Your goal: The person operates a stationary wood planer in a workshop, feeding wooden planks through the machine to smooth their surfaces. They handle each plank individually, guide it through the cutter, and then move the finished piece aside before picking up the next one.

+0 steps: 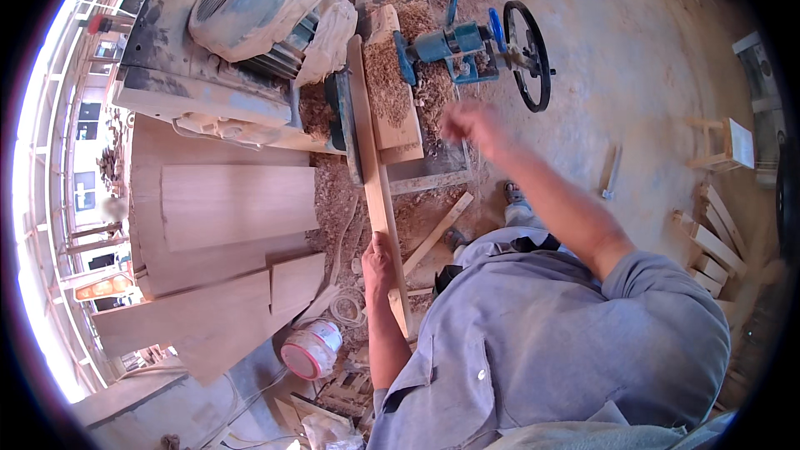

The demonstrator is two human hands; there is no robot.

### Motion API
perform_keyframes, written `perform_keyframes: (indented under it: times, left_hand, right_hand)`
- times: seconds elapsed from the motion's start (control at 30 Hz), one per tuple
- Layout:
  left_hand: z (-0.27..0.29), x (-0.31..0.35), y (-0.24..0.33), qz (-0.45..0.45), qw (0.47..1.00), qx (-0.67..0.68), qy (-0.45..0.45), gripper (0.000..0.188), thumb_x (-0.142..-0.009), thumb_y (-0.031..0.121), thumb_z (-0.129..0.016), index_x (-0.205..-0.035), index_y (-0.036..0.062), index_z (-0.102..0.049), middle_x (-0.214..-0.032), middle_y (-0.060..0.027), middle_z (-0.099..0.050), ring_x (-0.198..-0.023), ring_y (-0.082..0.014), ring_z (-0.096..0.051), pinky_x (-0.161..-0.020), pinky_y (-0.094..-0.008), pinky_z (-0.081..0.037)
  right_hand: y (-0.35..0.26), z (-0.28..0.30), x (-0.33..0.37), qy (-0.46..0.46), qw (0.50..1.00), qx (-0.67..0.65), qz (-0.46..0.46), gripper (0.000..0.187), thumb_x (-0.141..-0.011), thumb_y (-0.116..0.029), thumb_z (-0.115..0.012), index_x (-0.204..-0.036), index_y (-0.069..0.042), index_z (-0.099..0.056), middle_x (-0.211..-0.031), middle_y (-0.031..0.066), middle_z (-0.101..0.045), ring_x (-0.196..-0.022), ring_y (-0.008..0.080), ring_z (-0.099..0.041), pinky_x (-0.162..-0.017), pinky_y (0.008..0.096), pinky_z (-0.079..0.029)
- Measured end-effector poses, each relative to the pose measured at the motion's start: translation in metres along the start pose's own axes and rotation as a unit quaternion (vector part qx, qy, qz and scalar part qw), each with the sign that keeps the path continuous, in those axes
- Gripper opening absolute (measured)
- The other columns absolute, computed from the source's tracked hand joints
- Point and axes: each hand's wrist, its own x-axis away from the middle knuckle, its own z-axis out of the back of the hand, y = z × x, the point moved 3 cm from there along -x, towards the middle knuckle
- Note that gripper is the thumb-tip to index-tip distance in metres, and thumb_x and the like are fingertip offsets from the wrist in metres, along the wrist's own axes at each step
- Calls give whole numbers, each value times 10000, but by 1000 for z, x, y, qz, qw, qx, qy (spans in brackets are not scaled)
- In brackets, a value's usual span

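My left hand (379,265) grips a long, narrow wooden plank (381,200) near its close end, thumb on top. The plank's far part lies along the woodworking machine, between its dark metal plate (347,125) and a wooden block (400,140) covered with wood shavings (386,75). My right hand (467,122) is in the air to the right of that block, blurred, its fingers not readable. Beyond it, a blue screw clamp (446,43) presses toward the block. A black handwheel (546,75) stands at the clamp's right.
The motor (250,8), partly wrapped, sits at the upper left. Large plywood panels (237,200) lie to the left, with a white and red bucket (310,350) below them. A loose wood strip (439,232) lies near my feet, and offcuts (712,246) are piled at the right.
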Motion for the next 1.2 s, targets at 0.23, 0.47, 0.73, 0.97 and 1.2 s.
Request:
perform_keyframes:
  times: [0.23,0.47,0.73,0.97,1.2]
  left_hand:
    - [5,4,-1,31,999,34,-21,716,-990,639,-383,-1018,-27,-647,-820,-122,-644,-799,-208,-596,-729,-374,-474]
    - [5,6,6,53,998,26,0,748,-973,657,-400,-1032,-44,-653,-811,-124,-642,-815,-204,-593,-754,-368,-471]
    - [6,4,-9,89,994,59,-18,728,-973,641,-424,-1101,-30,-676,-861,-135,-678,-857,-218,-616,-782,-374,-482]
    - [7,2,2,69,997,20,-7,697,-979,620,-412,-1132,-12,-662,-915,-226,-701,-875,-268,-651,-813,-402,-486]
    - [10,7,12,49,996,72,11,618,-996,584,-411,-1191,60,-672,-989,-227,-705,-958,-298,-666,-857,-399,-487]
  right_hand:
    - [-175,95,-114,253,922,54,288,182,-909,-114,-556,-1027,2,-631,-991,121,-692,-785,209,-654,-720,343,-528]
    - [-200,70,-218,87,982,-100,131,269,-968,-252,-581,-1034,7,-610,-906,153,-669,-743,254,-637,-711,402,-524]
    - [-173,1,-123,-23,980,-2,197,284,-970,-268,-606,-883,-7,-677,-566,-13,-464,-498,106,-446,-479,278,-354]
    - [-119,3,-43,11,950,109,291,300,-936,-228,-681,-707,-41,-631,-579,-48,-482,-508,21,-385,-474,205,-272]
    - [-118,-1,-49,21,937,83,337,342,-961,-162,-620,-645,-47,-555,-539,1,-448,-486,97,-400,-548,260,-372]
